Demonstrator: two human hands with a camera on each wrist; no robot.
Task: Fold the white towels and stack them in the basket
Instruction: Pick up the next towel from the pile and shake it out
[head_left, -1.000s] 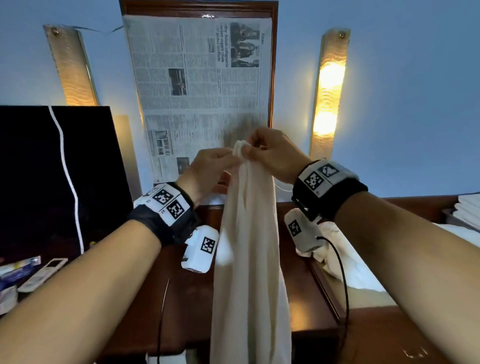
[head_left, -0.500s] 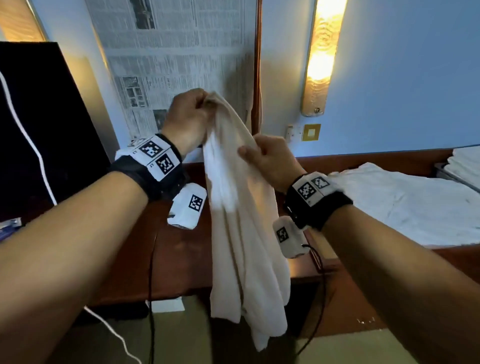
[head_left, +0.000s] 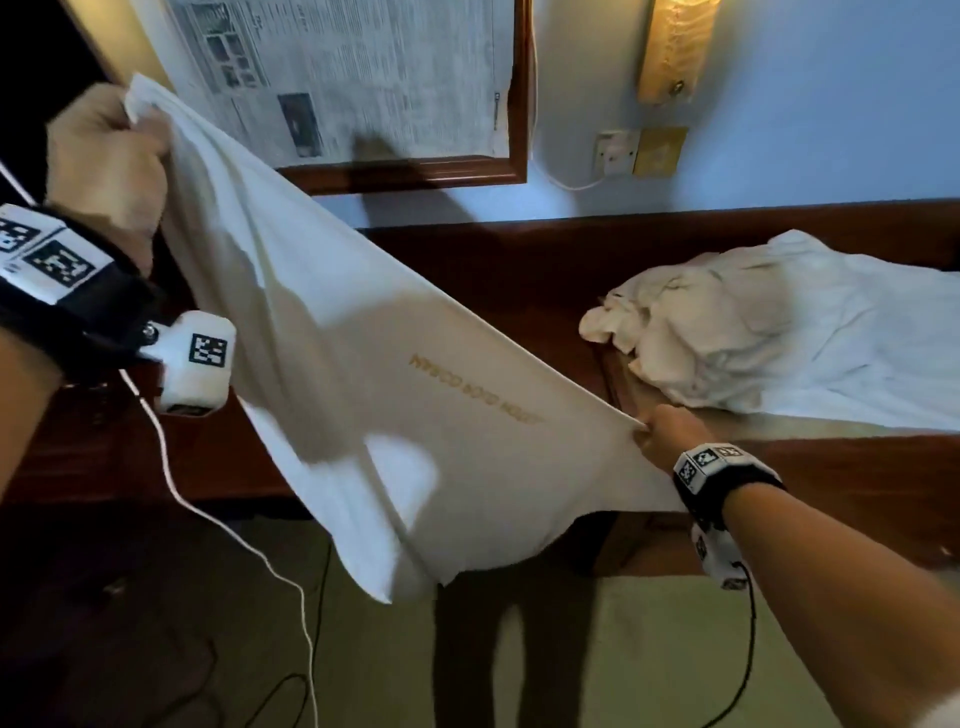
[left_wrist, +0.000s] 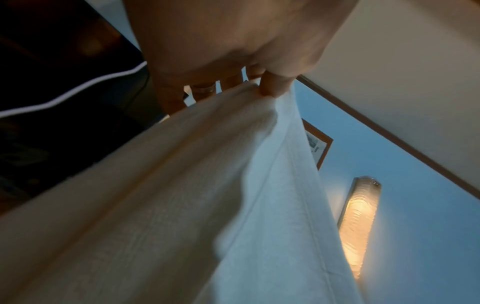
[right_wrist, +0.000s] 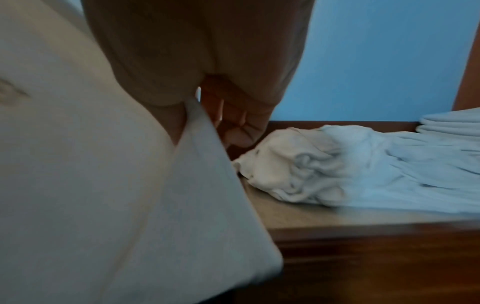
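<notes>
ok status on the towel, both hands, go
Left hand and right hand each grip one end. Towel stretched between them, unfolded. Crumpled pile on the bench beyond.

A framed newspaper (head_left: 353, 78) and lit wall lamp (head_left: 675, 49) hang, seemingly, above a wooden counter (head_left: 493, 260).

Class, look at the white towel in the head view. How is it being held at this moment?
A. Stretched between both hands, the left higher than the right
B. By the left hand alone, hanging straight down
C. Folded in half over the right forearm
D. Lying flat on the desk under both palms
A: the left hand grips one corner of the white towel up high, and the right hand pinches another corner lower down, pulling it taut.
</notes>
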